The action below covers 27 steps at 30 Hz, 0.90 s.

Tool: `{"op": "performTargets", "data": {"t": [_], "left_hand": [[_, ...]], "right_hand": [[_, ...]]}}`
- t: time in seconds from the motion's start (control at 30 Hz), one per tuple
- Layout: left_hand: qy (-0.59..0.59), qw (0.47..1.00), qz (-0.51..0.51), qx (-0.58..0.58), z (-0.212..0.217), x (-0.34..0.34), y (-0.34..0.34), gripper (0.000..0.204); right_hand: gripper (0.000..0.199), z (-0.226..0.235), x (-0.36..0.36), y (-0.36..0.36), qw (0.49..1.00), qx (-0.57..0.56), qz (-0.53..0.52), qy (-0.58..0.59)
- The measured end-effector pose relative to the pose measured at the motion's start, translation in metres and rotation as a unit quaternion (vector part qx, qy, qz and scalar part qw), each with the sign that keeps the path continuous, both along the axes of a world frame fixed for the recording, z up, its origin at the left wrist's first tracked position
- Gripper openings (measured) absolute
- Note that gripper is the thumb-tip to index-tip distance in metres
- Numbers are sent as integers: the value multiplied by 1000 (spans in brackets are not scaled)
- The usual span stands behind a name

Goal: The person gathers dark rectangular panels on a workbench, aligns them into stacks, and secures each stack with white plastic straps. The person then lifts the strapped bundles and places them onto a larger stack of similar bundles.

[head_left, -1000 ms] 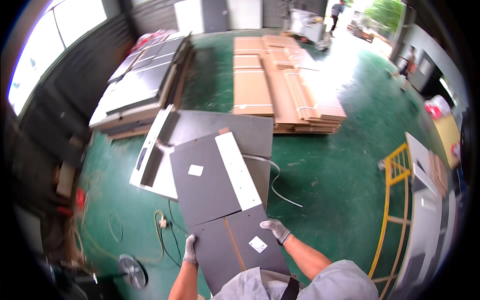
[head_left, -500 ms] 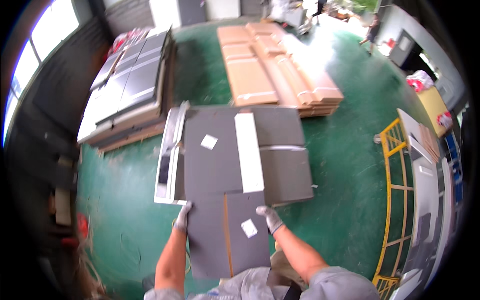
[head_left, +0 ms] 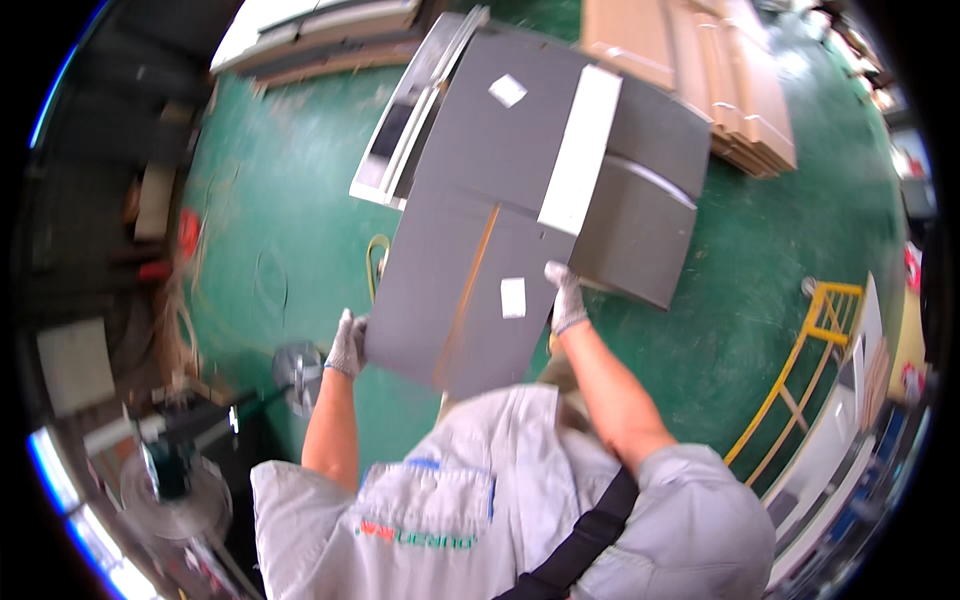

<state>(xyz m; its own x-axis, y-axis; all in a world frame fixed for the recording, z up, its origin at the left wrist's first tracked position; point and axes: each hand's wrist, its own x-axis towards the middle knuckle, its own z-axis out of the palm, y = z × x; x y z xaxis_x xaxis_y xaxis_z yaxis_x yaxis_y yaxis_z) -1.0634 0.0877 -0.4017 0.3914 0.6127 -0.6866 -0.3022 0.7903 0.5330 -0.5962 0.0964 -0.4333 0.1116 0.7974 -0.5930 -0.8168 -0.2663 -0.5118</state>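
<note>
A dark grey panel (head_left: 420, 290) with a brown stripe and a white label lies in front of my body, its far end meeting another grey panel (head_left: 510, 140). My left hand (head_left: 347, 343), in a pale work glove, holds the near left corner with the thumb up. On the panel's right edge is my right hand (head_left: 567, 297), gloved too, its thumb on top and its other fingers hidden beneath. A white strip (head_left: 583, 150) lies along the far panel's right side. Further right, more grey panels (head_left: 645, 225) are bound with a pale strap.
Left of the stack are white-framed pieces (head_left: 410, 110). Brown board stacks (head_left: 745, 100) stand at the far right, and a yellow-railed cart (head_left: 790, 370) at the right. A machine with a round base (head_left: 175, 490) is at lower left. Cords lie on the green floor (head_left: 300, 150).
My view has turned and dropped toward my body. My left hand has moved from the panel's far left side to its near left corner; my right hand stays on the right edge.
</note>
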Motion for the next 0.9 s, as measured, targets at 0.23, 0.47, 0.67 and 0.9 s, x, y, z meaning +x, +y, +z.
{"op": "performTargets", "data": {"t": [0.23,0.47,0.67,0.9], "left_hand": [[18,898,439,16,18,225,-135,60],[-86,842,532,22,22,249,-135,54],[-99,836,538,52,-11,246,-139,51],[-155,861,483,-19,45,262,-145,58]], "right_hand": [[48,19,4,10,990,-13,109,92],[53,33,11,10,984,-8,152,87],[53,41,27,16,976,-24,202,82],[59,95,83,51,849,-166,459,-200]]}}
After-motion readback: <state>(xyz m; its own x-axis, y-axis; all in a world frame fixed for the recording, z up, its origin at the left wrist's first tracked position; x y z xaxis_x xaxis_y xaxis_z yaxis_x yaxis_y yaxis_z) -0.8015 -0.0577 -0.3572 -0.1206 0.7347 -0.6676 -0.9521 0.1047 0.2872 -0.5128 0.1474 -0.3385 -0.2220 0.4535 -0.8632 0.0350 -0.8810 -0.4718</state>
